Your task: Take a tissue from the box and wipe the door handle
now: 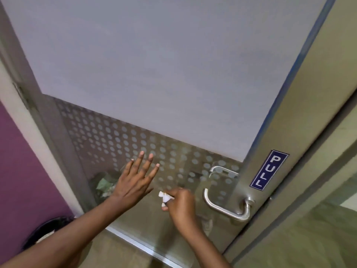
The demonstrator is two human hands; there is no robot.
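My right hand [180,205] pinches the soft, light tissue [164,198]; my left hand [135,182] is spread flat. The hard handle [226,207] is near.

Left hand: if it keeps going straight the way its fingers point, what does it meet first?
Probably the dotted glass of the door. The left hand is open, fingers aimed at it, nothing between; depth is unclear, so it may already touch.
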